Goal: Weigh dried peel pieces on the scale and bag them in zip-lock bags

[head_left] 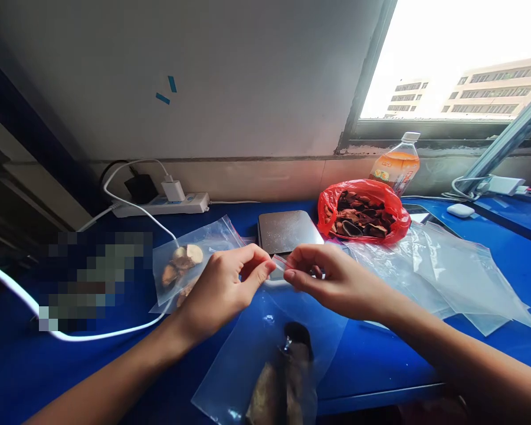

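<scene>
Between my two hands hangs a clear zip bag point(243, 354) with dark and pale brown pieces at its bottom. My left hand point(230, 280) pinches the bag's top edge between thumb and forefinger. Close beside it, my right hand point(323, 274) pinches the same edge, with a short stretch of the strip showing between the fingertips. Just behind the hands lies a flat scale with a metal plate point(287, 230), its front partly hidden. To the left, partly behind my left hand, another zip bag point(221, 233) holds pale and brown slices point(183, 260).
A red plastic bag point(400, 227) full of dark dried pieces stands behind my right hand, with an orange drink bottle point(396, 165) behind it. Several flat zip bags point(464, 274) lie at right. A power strip point(194, 203) and white cable point(115, 338) are at left.
</scene>
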Demonstrator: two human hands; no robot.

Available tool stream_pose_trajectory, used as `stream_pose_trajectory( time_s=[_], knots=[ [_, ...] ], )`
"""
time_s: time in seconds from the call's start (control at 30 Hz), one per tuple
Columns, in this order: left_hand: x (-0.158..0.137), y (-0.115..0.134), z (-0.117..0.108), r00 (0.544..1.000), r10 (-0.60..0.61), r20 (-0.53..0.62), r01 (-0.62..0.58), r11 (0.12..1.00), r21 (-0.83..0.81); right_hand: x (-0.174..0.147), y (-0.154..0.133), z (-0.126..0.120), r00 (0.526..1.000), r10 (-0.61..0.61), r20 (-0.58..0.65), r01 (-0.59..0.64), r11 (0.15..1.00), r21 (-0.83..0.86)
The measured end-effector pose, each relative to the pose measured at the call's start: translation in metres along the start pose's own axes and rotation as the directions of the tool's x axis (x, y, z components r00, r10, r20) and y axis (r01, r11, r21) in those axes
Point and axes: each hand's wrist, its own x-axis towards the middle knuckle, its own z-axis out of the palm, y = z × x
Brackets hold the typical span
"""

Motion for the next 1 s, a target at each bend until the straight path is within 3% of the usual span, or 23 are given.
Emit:
stream_pose_trajectory(
  time_s=[0.27,0.47,0.6,0.7,0.83,1.0],
  knots=[
    [-0.004,0.006,0.003,0.997,0.071,0.019,-0.072,0.996,0.048,-0.001,-0.002,0.012,0.993,0.007,-0.116,-0.008,1.0,-0.007],
    [-0.004,0.009,0.002,0.986,0.166,0.017,-0.167,0.979,0.12,-0.002,0.0,0.021,0.978,-0.108,-0.176,0.093,0.991,-0.093],
    [-0.006,0.018,-0.011,0.992,0.129,0.014,-0.13,0.987,0.093,-0.005,-0.006,0.018,0.965,-0.177,-0.194,0.157,0.981,-0.112],
    [-0.006,0.022,-0.026,0.993,0.105,-0.06,-0.103,0.994,0.038,-0.004,-0.01,0.01,0.946,-0.239,-0.22,0.213,0.968,-0.136],
    [-0.006,0.024,-0.043,0.983,0.007,-0.184,-0.02,0.998,-0.067,-0.001,-0.009,-0.001,0.939,-0.233,-0.254,0.193,0.966,-0.171],
    [-0.009,0.022,-0.059,0.939,0.007,-0.343,-0.014,1.0,-0.017,0.005,0.001,-0.008,0.941,-0.221,-0.255,0.172,0.965,-0.2]
  ],
)
